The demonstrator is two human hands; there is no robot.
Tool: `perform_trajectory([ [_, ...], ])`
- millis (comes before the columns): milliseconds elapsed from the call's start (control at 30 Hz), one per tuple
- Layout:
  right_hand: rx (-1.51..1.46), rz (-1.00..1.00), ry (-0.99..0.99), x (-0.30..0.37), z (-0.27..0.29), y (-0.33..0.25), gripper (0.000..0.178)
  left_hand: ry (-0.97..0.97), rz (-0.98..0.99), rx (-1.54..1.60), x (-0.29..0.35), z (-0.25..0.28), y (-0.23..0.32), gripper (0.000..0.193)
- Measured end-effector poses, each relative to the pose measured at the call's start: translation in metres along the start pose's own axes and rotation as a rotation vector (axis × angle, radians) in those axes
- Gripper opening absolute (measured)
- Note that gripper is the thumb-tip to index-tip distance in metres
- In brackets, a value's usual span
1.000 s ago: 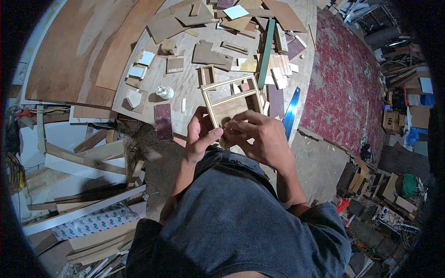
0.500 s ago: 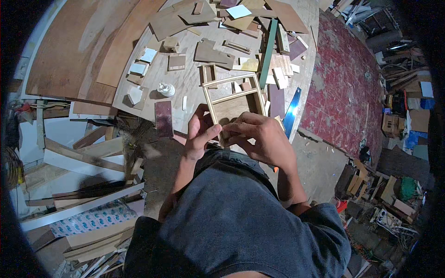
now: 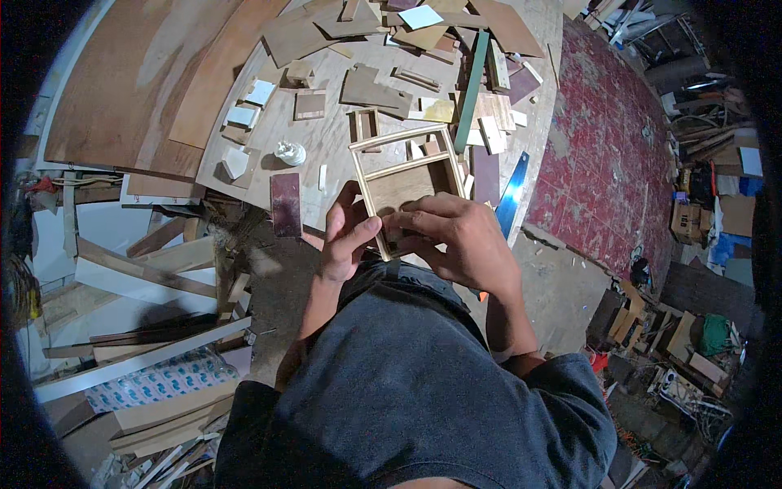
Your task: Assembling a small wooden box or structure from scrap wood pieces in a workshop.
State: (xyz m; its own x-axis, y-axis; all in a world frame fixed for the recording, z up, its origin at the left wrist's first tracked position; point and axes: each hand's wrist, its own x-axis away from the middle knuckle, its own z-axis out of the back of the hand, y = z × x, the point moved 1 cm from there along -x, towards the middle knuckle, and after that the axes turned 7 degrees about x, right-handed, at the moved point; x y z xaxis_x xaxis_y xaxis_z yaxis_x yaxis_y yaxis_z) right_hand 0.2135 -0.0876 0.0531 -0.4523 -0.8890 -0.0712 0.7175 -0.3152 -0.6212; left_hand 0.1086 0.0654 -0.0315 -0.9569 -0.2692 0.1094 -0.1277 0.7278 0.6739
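A small wooden box frame (image 3: 405, 169), with pale rails, a crossbar near its far end and a brown panel inside, is held tilted in front of my waist. My left hand (image 3: 349, 232) grips its left rail, thumb on top and fingers underneath. Over the near end reaches my right hand (image 3: 460, 236), closed, its fingertips bunched at the inside of the near left corner. Whatever those fingertips pinch is hidden by the hand. Beyond the frame lies a smaller wooden frame (image 3: 356, 124) on the worktable (image 3: 314, 183).
A white glue bottle (image 3: 290, 152) and a dark red board (image 3: 286, 204) are at the table's near left. To the right lie a saw blade (image 3: 512, 196) and a long green strip (image 3: 472, 91). Offcuts (image 3: 375, 91) cover the back. Scrap wood (image 3: 147, 273) is piled at left.
The box frame has shifted very slightly to the left and toward me in the picture, both hands staying on it. My right fingertips remain at the same corner.
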Motion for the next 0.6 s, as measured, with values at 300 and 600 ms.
perform_trajectory([
  [300,0.047,0.053,0.109,0.002,0.007,-0.001,0.023,0.015,-0.032,-0.061,0.001,-0.006,0.004,0.050],
  [600,0.085,-0.149,0.569,-0.001,-0.004,0.011,0.028,0.004,-0.042,-0.154,0.002,-0.008,0.006,0.052],
])
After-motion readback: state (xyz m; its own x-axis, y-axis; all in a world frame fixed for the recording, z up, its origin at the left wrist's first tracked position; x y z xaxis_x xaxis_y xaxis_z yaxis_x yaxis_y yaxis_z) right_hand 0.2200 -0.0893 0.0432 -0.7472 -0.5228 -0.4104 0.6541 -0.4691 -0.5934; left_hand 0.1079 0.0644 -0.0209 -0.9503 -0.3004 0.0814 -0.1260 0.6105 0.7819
